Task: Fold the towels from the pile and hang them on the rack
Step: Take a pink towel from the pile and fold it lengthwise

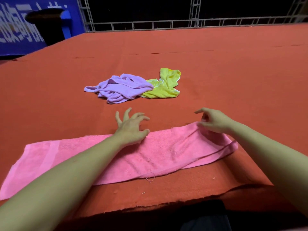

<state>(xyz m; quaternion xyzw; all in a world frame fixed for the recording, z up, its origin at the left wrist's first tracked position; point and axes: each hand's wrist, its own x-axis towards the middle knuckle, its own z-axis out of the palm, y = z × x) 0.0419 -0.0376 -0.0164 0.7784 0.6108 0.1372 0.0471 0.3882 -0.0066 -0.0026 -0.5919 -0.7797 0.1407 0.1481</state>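
We are folding the first towel, a long pink fluffy cloth towel (150, 155), and the job is only just begun. It lies flat along the near edge of the wide tabletop covered in rough red-orange cloth (216, 64), right in front of us. It looks folded once the long way, because at its right end we can see two layers with a dark line between them. That end is a bit bumpy and not lined up. A paler stripe runs across the left end. Our left hand (131, 129) rests at the far edge of the pink towel with its fingers spread and bent like a claw, holding nothing. Our right hand (215, 122) is at the right end of the towel; its fingers are loosely bent and seem to touch the top layer, but it is blurry and we cannot tell if it pinches the cloth. We think the next move is to smooth the right end flat, then take one short end and bring it over to the other. Two more towels wait farther back, well apart from our hands: a crumpled soft purple towel (120, 88) and a crumpled yellow towel (165, 85), touching each other in a small pile. We cannot see any rack for hanging yet.
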